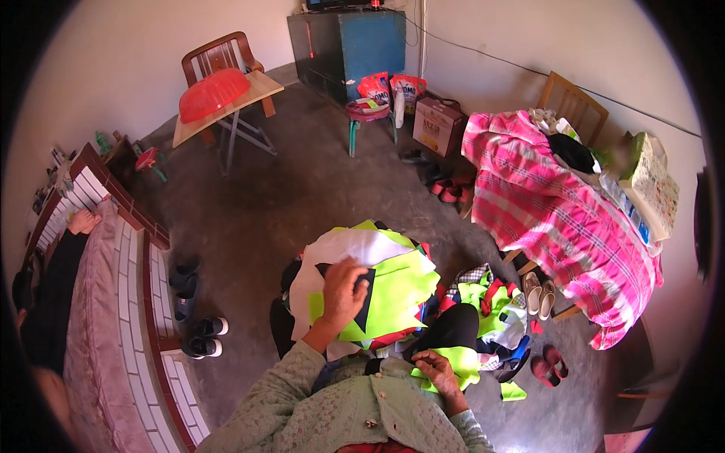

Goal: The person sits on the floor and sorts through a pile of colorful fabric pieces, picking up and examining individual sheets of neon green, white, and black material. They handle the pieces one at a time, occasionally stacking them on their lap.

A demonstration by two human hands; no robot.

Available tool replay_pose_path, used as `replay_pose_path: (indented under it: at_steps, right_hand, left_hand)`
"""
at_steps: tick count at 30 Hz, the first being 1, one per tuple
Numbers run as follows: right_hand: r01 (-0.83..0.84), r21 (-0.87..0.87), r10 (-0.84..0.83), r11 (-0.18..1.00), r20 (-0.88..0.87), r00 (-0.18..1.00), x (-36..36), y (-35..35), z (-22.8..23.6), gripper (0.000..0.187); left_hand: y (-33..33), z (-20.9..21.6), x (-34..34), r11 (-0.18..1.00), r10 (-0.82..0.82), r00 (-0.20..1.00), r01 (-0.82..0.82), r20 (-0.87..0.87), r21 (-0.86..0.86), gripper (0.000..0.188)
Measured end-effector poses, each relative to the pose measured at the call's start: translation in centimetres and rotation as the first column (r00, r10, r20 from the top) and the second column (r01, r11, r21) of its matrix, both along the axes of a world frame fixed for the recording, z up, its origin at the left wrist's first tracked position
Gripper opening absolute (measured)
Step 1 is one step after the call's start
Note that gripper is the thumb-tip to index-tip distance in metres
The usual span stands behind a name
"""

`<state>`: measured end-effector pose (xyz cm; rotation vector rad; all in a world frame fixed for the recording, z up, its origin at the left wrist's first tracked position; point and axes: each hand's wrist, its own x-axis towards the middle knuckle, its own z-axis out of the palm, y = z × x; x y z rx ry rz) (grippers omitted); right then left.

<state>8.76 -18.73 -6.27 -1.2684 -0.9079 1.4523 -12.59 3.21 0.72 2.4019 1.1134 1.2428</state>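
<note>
In front of me a round pile of cloth pieces, mostly white and neon yellow-green, rises between my knees. My left hand is over it, fingers bent and closed at a dark, pointed cloth piece lying on the neon one. Low on the right, by my thigh, my right hand pinches a neon yellow-green cloth piece. Its fingertips are partly hidden against the cloth. Beside my right knee more scraps in neon, white, red and checked cloth lie heaped on the floor.
A pink plaid cloth covers furniture on the right, with shoes beside it. Left are more shoes and a white-tiled bed edge, where another person's hand rests. A folding table holds a red cover.
</note>
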Motion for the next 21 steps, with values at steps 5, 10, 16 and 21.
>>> replay_pose_path:
  at_steps: [5, 10, 16, 21]
  right_hand:
    - [0.012, -0.006, -0.012, 1.0, -0.008, 1.0, 0.0, -0.2, 0.3, 0.016]
    - [0.029, 0.024, -0.029, 0.999, 0.022, 0.999, -0.1, -0.2, 0.7, 0.017]
    - [0.073, 0.097, -0.075, 0.993, 0.02, 0.997, 0.1, 0.0, 1.7, 0.018]
    - [0.194, 0.148, -0.182, 0.97, -0.091, 0.979, 0.0, 0.6, 2.8, 0.017]
  left_hand:
    - [-1.3, -0.4, 0.8, 1.0, -0.008, 0.926, 0.01, -0.376, 0.005, 0.043]
    - [-1.1, -0.5, 0.7, 0.999, -0.035, 0.916, 0.019, -0.4, -0.044, 0.049]
    - [-2.7, 1.7, 1.8, 0.993, -0.119, 0.985, 0.119, -0.122, -0.012, 0.05]
    - [-6.8, 3.0, 4.5, 0.566, -0.538, 0.768, 0.634, 0.346, -0.527, 0.056]
